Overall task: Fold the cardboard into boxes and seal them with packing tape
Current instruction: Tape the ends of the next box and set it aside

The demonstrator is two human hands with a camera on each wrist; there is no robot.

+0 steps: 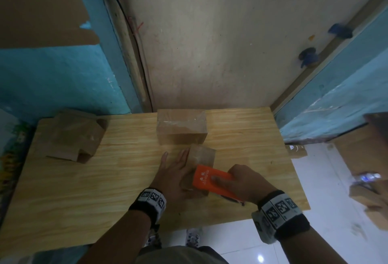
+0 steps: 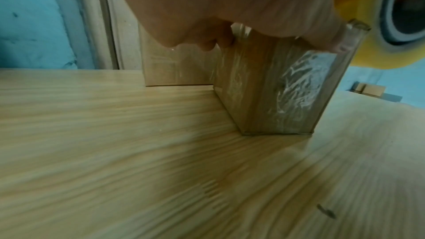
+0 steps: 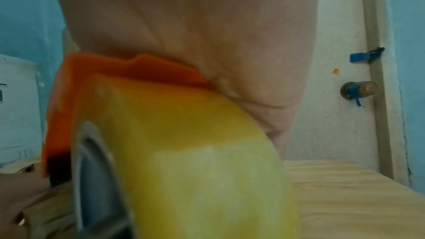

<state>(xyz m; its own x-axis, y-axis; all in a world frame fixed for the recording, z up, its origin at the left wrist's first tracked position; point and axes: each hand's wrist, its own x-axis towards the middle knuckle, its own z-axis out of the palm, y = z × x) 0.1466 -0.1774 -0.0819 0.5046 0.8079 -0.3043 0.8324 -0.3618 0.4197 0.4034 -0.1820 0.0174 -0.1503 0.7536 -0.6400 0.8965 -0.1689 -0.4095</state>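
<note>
The left hand (image 1: 174, 171) lies flat, fingers straight, against the small box (image 1: 201, 158) at mid-tabletop, while the right hand (image 1: 241, 181) clamps the orange tape dispenser (image 1: 212, 181) over its near top. The box looks light, so a hard pull on the tape could drag or tip it, or lay the strip crooked and wrinkled. A taped box (image 1: 181, 127) stands just behind, flat cardboard (image 1: 71, 135) lies far left. The wood-grain tabletop (image 1: 105, 179) sits in a corner of blue and beige walls, above white floor tiles.
</note>
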